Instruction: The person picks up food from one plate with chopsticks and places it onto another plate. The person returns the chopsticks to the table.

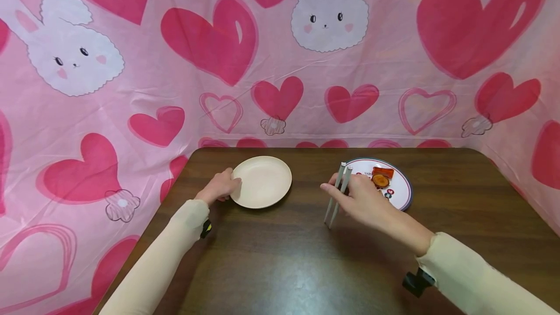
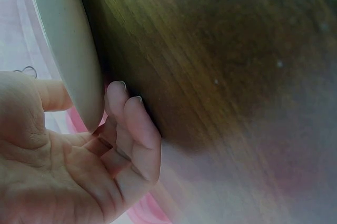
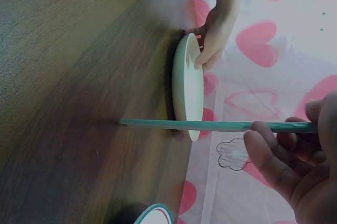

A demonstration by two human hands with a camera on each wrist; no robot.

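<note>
On the left of the table, my left hand (image 1: 220,186) grips the left rim of a plain cream plate (image 1: 262,182). In the left wrist view the thumb lies over the rim of the plate (image 2: 68,34) and the curled fingers (image 2: 139,129) are under it. My right hand (image 1: 365,199) holds a pair of pale grey-green chopsticks (image 1: 347,179), tips pointing down over the table. Behind that hand stands a white patterned plate (image 1: 407,186) with a blue edge. A reddish-orange food piece (image 1: 383,173) and a round brown-orange slice (image 1: 379,181) lie on it; the hand covers its lower left part.
Both plates stand toward the back of a dark brown wooden table (image 1: 271,261). Pink cloth (image 1: 245,72) with hearts and rabbits hangs behind the table and along its sides. A small black device (image 1: 418,282) is strapped at the right wrist, another (image 1: 206,228) at the left.
</note>
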